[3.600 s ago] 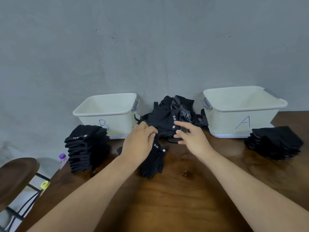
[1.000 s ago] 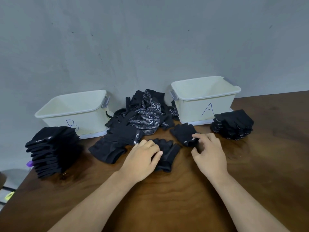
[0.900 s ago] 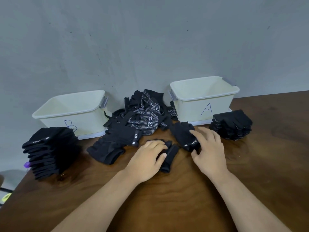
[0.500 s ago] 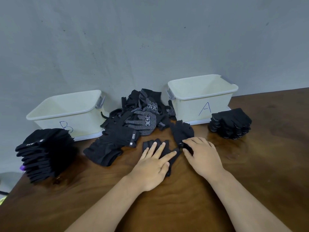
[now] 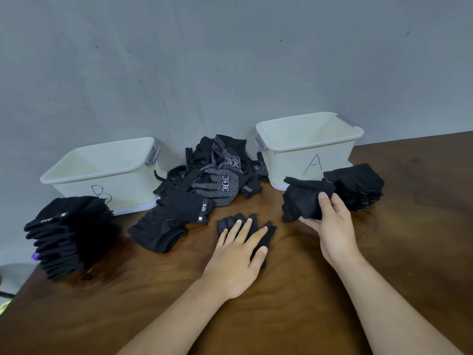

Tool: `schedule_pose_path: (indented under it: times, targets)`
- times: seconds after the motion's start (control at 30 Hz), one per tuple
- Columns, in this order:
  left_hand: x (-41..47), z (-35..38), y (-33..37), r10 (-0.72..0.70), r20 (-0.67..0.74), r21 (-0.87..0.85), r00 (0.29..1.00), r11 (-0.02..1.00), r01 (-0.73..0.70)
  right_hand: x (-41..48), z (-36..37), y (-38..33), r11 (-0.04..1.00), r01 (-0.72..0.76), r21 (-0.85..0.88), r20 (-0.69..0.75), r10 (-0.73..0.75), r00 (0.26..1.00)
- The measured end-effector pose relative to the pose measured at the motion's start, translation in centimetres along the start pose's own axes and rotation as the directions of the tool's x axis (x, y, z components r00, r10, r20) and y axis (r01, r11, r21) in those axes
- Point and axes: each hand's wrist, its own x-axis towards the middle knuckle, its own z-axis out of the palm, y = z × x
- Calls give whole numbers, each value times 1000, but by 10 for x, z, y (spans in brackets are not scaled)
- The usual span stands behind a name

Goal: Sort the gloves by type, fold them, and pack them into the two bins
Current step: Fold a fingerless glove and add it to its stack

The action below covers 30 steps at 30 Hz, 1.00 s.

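My left hand [image 5: 239,248] lies flat, fingers spread, on a black glove [image 5: 266,234] on the wooden table. My right hand [image 5: 330,224] holds a second black glove [image 5: 304,198] lifted just off the table, in front of bin A [image 5: 307,149]. Bin B [image 5: 102,172] stands at the back left. Between the bins sits a loose heap of black and dotted gloves [image 5: 220,175], with more plain black gloves [image 5: 174,219] spilling forward. A tall pile of folded black gloves [image 5: 66,234] stands in front of bin B. A lower folded pile [image 5: 358,185] sits right of bin A.
A grey wall runs behind the bins. The table's left edge [image 5: 15,298] falls off just past the tall pile, with something purple and something yellow below it. Bare brown wood stretches across the table's near side and right side.
My right hand has picked up the glove it was touching and raised it toward bin A. My left hand has spread flat on the other glove and stayed put.
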Motion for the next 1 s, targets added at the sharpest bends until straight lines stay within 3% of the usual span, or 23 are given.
schedule_pose_path:
  times: [0.1, 0.3, 0.5, 0.6, 0.77, 0.87, 0.93, 1.0]
  targets:
    - [-2, 0, -1, 6, -63, -64, 998, 998, -10, -1, 2, 1, 999, -3, -37, 34, 4, 999]
    - [-15, -7, -24, -109, -394, -326, 912, 945, -28, -8, 8, 6, 982, 70, -174, 144, -45, 989]
    - [-31, -24, -88, -21, -560, -35, 828, 999, 2, -10, 44, -4, 947, 168, -272, 271, -92, 958]
    - [-37, -33, -112, -104, -599, -25, 794, 994, 111, -4, 71, -11, 924, 220, -312, 319, -116, 940]
    - [-34, -49, -140, -412, -568, -266, 712, 911, 315, 5, 114, -15, 890, 305, -340, 410, -152, 899]
    - [-29, -68, -164, -620, -475, -537, 625, 766, 353, 14, 131, -7, 833, 395, -387, 485, -181, 856]
    - [-26, -81, -184, -675, -394, -610, 623, 699, 372, 17, 143, -4, 828, 407, -385, 497, -186, 847]
    - [-25, -84, -197, -657, -350, -650, 668, 684, 331, 16, 156, -5, 825, 411, -389, 503, -183, 844]
